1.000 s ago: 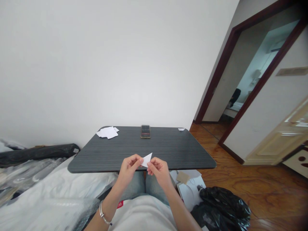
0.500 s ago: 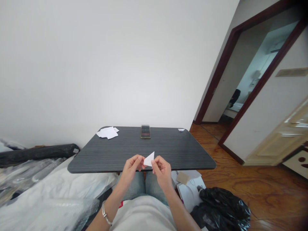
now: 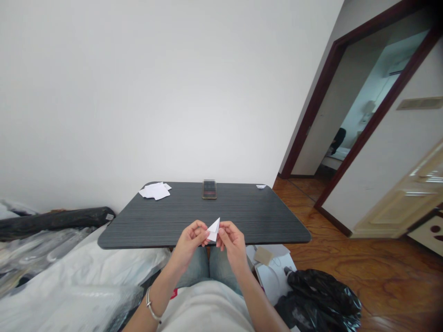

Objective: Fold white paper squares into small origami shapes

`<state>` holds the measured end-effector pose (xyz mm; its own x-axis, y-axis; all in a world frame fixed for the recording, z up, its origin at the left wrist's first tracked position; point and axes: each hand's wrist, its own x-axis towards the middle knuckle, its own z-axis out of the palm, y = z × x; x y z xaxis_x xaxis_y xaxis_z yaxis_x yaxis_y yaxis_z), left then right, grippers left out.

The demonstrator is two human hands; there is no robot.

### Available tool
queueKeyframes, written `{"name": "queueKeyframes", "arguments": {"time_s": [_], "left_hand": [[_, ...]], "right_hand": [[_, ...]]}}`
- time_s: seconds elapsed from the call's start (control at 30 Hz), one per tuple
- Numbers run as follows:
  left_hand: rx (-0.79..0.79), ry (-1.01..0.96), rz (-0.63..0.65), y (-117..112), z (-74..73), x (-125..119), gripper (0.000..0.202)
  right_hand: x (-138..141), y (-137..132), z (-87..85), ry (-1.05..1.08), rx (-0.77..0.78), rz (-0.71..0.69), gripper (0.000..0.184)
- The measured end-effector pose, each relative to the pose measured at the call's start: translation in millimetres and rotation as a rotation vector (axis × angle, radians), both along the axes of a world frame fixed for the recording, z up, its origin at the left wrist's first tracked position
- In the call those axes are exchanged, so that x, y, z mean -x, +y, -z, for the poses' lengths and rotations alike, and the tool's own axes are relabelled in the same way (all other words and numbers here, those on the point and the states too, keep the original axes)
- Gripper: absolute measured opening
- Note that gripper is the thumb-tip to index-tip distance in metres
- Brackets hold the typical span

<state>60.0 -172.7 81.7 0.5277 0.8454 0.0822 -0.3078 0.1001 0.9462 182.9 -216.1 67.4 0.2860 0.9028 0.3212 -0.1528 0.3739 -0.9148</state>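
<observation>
A small white folded paper [image 3: 213, 230], pointed at the top, is held up between my two hands over the near edge of the dark table [image 3: 166, 223]. My left hand [image 3: 192, 236] pinches its left side between thumb and fingers. On the other side, my right hand [image 3: 231, 237] has thumb and fingers closed on the paper's right edge. A crease line or flap runs down the paper's face. Parts of its lower edges are hidden by my fingertips.
Several white paper sheets [image 3: 155, 190] lie at the table's far left. A phone [image 3: 209, 189] rests at the back middle, and a small folded white paper [image 3: 260, 186] sits at the far right corner. Beside the table are a black plastic bag [image 3: 321, 295] and white boxes [image 3: 273, 272].
The paper has turned and looks narrower, with a flap now showing. My left thumb has moved onto its lower left, and my right fingers have shifted behind its right edge.
</observation>
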Motion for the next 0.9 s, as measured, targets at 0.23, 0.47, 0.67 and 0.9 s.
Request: {"name": "queueKeyframes", "arguments": {"time_s": [0.23, 0.47, 0.67, 0.9], "left_hand": [[0.012, 0.015, 0.062, -1.0, -0.3, -1.7, 0.023], [-0.015, 0.048, 0.073, -0.3, 3.9, 0.7, 0.020], [-0.106, 0.079, -0.029, 1.9, 4.2, 0.1, 0.018], [-0.473, 0.184, -0.334, -1.3, 0.2, 4.5, 0.009]], "right_hand": [[-2.7, 1.8, 0.7, 0.107, -0.014, -0.125, 0.018], [-2.3, 1.4, 1.0, 0.112, -0.034, -0.205, 0.024], [-3.4, -0.5, -3.7, 0.056, -0.060, -0.207, 0.027], [-8.1, -1.4, -2.0, -0.067, -0.102, -0.059, 0.013]]}}
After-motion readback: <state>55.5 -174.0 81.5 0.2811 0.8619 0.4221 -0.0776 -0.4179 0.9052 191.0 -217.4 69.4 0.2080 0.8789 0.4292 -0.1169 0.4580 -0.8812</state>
